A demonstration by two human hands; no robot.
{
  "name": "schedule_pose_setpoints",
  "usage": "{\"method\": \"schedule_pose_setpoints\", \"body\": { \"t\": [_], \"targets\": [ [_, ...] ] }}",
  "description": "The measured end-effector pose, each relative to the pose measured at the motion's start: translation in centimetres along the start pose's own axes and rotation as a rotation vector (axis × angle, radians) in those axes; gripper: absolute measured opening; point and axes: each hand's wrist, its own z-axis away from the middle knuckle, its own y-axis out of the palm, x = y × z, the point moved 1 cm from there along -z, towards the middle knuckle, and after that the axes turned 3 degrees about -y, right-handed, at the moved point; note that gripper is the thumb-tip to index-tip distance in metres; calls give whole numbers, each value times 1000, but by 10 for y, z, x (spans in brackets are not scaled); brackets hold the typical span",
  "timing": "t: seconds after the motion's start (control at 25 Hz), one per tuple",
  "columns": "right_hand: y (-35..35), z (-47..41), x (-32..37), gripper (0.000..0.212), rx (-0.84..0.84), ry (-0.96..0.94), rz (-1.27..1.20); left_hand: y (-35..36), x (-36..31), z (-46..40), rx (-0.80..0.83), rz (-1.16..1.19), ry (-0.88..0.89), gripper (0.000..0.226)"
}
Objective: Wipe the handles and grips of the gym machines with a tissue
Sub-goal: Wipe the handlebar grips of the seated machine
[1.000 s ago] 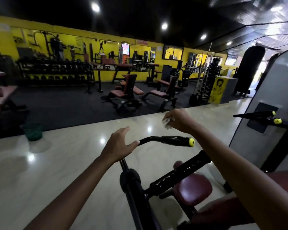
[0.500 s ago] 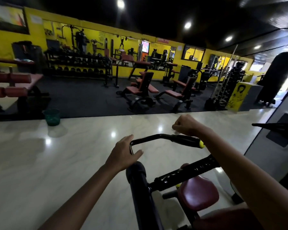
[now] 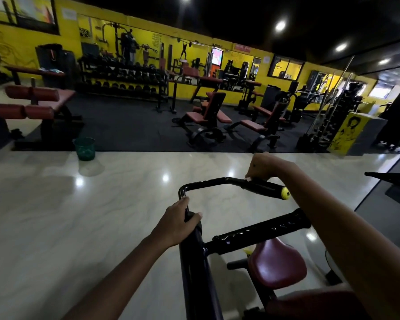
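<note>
A black bent handle bar (image 3: 208, 182) rises from the machine's thick black arm (image 3: 194, 262) in front of me. Its padded grip (image 3: 264, 187) ends in a yellow cap (image 3: 285, 193). My right hand (image 3: 264, 166) is closed over the inner end of that grip, and a sliver of white tissue (image 3: 248, 179) shows under its fingers. My left hand (image 3: 178, 221) grasps the top of the thick arm where the thin bar joins it. A second black padded grip (image 3: 263, 233) juts right, lower down.
A maroon seat (image 3: 277, 264) sits below the grips. Another black handle (image 3: 388, 175) pokes in at the right edge. A green bin (image 3: 84, 148) stands at the edge of the dark mat. Benches (image 3: 208, 118) and a dumbbell rack (image 3: 123, 82) fill the far side.
My right hand came down from above the bar and closed on the grip with the tissue. My left hand went from open beside the arm to gripping its top. The view shifted left.
</note>
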Motion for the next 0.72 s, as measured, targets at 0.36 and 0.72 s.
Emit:
{"method": "schedule_pose_setpoints", "body": {
  "t": [0.36,0.72],
  "targets": [
    [0,6,-5,27,11,-12,-52,2,4,3,142,-32,-69,47],
    [-2,26,-4,21,-23,-39,-123,-1,-5,12,104,2,-33,32]
  ]
}}
